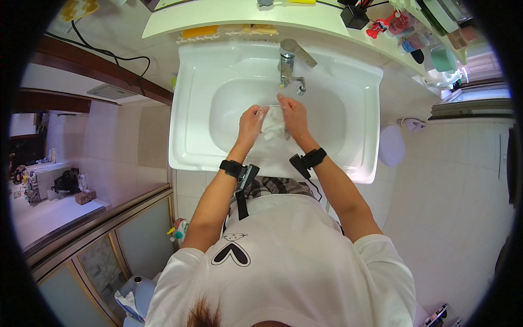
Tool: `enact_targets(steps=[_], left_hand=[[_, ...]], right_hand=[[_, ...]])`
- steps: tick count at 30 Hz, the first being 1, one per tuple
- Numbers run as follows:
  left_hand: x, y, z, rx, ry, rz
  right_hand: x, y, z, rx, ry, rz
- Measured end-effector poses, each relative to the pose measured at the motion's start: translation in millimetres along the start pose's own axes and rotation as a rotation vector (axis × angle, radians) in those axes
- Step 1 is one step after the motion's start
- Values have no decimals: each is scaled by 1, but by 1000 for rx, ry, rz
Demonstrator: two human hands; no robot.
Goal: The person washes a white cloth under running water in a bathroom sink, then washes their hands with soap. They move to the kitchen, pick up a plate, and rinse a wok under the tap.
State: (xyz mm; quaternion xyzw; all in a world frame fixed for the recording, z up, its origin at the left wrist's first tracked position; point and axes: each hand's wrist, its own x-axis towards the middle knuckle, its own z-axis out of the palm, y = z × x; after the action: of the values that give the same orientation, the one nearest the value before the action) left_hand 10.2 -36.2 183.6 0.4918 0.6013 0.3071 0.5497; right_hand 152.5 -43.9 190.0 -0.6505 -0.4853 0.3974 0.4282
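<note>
Over the bowl of a white ceramic washbasin (196, 122), a small white cloth (273, 124) is stretched between my two hands. My left hand (251, 122) grips its left edge, the thumb and fingers pinched together. On the opposite side, my right hand (295, 116) holds the cloth's right edge with the fingertips pointing toward the tap. The cloth looks crumpled and hangs down below the hands. Just beyond them stands a chrome mixer tap (287, 65), its lever turned to the right and its swivel spout (301, 88) above the bowl. Whether water runs is not plain.
A pale shelf (229, 16) runs behind the basin, carrying a black cube holder (354, 16) and several bottles at the right. Yellow and orange items (200, 31) sit below it. A lilac bin (391, 145) stands right of the basin. At lower left are glazed sliding doors (143, 233).
</note>
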Motion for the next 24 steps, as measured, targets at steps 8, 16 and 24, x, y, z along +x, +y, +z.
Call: enact_targets(steps=[8, 16, 24], left_hand=[[-6, -2, 36, -505, -45, -281], [-1, -16, 42, -609, -73, -344], [2, -32, 43, -512, -58, -273]], right_hand=[[-2, 11, 26, -582, 284, -401], [-5, 7, 20, -583, 181, -514], [3, 13, 19, -681, 208, -654]])
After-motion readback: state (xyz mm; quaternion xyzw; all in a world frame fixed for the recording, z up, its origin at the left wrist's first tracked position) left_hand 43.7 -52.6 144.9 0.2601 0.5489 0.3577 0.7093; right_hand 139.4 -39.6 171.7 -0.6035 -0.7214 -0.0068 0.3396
